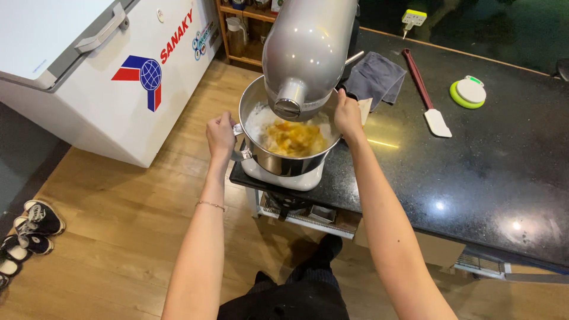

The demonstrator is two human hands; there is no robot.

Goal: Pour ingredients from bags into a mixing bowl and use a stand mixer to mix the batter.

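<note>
Head view, two hands, left hand (220, 134) fingers gripping one steel bowl (284, 155), right hand (348, 115) fingers clasping its rim

Black stone counter (486, 178) with stand mixer (305, 53), grey cloth (376, 74), spatula (428, 95), green-rimmed disc (468, 92).

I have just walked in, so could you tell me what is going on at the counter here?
A person grips a steel mixing bowl seated on a stand mixer: left hand on the handle, right hand on the far rim. The bowl holds white and yellow-orange ingredients. A spatula and grey cloth lie on the black counter.
</note>
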